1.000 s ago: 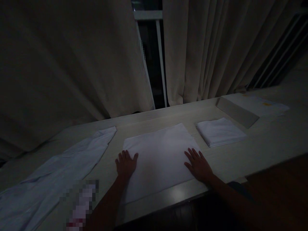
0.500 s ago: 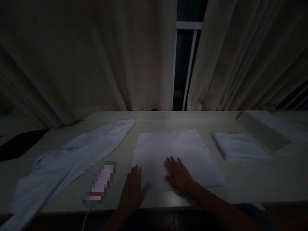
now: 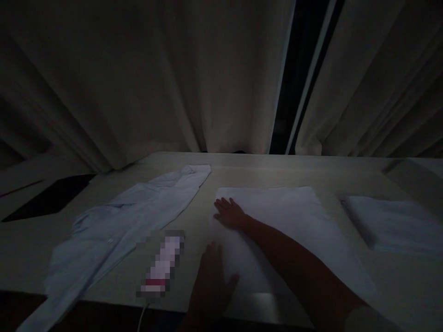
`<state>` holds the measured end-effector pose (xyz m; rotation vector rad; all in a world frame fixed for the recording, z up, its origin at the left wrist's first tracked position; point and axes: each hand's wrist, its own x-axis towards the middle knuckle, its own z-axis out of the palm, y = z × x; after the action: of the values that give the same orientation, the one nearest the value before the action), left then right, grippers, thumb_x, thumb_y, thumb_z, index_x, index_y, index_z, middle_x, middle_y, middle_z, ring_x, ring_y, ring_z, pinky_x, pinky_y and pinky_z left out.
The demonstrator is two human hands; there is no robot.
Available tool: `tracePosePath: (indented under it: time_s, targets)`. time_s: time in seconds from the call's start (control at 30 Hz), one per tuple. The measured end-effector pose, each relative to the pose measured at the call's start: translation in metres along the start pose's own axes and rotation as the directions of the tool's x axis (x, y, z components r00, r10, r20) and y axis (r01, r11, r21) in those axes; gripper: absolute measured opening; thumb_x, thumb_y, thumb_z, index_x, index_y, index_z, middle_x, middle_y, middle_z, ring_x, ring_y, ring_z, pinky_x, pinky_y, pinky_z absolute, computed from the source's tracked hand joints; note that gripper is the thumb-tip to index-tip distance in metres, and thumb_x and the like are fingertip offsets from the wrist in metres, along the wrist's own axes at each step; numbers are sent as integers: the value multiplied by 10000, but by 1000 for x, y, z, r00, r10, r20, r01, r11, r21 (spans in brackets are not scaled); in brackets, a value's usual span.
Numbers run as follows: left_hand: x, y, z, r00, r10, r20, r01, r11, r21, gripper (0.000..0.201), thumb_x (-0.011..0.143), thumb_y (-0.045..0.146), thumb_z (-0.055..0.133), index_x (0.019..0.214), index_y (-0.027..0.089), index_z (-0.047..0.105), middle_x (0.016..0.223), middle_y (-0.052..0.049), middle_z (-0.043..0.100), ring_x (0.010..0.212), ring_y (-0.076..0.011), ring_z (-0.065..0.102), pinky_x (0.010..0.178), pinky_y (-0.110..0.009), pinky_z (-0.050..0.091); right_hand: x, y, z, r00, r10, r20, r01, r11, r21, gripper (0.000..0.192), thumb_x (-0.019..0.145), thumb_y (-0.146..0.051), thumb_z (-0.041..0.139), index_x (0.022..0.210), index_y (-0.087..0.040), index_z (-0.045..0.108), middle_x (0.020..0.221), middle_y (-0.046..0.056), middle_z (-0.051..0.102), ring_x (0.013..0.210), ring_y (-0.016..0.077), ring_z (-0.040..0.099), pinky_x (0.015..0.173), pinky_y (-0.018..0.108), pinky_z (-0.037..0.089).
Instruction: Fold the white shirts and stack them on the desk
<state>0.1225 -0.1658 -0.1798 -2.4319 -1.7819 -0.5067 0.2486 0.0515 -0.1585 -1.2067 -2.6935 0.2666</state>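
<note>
A flat white cloth (image 3: 287,216), roughly rectangular, is spread on the table before me. My right hand (image 3: 229,213) lies flat on its far left corner area, fingers spread, the forearm crossing above the cloth. Close to the near left edge of the cloth, my left hand (image 3: 213,276) rests palm down with its thumb apart; the hand is dark and slightly blurred. Neither hand grips anything. To the left lies a rumpled white garment (image 3: 138,212), with one end hanging over the table's front edge.
On the right sits a folded white cloth stack (image 3: 398,223). A pixelated phone-like object with a cable (image 3: 162,265) lies left of my hands. Further left is a black flat item (image 3: 51,198). Beige curtains (image 3: 221,83) hang behind the pale table (image 3: 187,221). The room is dim.
My right hand has slid from the cloth's middle to its far left part. The left hand stays beside the left edge. The view has turned a little left.
</note>
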Motion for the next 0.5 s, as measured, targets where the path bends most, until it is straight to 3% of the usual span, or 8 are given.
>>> tracePosePath:
  time_s: [0.17, 0.3, 0.4, 0.5]
  targets:
    - [-2, 0, 1, 997, -62, 52, 63, 997, -32, 860, 848, 524, 499, 1531, 170, 114, 1592, -148, 147, 1452, -349, 149, 1105, -576, 326, 43, 31, -3, 999, 37, -28, -37, 999, 5, 674, 985, -554, 133, 1514, -149, 230, 1573, 97, 209, 1453, 270, 154, 1164, 489, 118]
    - [-2, 0, -2, 991, -89, 100, 93, 995, -43, 866, 845, 549, 492, 1529, 164, 127, 1596, -143, 137, 1455, -349, 131, 1107, -562, 325, 60, 36, -9, 999, 47, -24, -46, 999, 15, 701, 981, -566, 125, 1516, -122, 216, 1577, 113, 190, 1452, 299, 139, 1162, 520, 83]
    - [-1, -1, -3, 993, -73, 91, 77, 996, -39, 871, 847, 546, 494, 1529, 155, 120, 1594, -151, 135, 1456, -346, 127, 1119, -560, 307, 46, 17, -18, 997, 10, -78, -8, 1000, 26, 714, 985, -558, 97, 1517, -94, 199, 1579, 127, 165, 1460, 293, 91, 1164, 529, 50]
    - [0, -1, -2, 997, -42, 59, 43, 999, -18, 875, 851, 537, 490, 1530, 143, 102, 1591, -159, 142, 1456, -340, 133, 1130, -553, 293, -5, -9, -29, 988, -101, -116, 105, 994, 22, 711, 978, -595, 147, 1526, -144, 190, 1582, 87, 172, 1465, 238, 87, 1184, 470, 33]
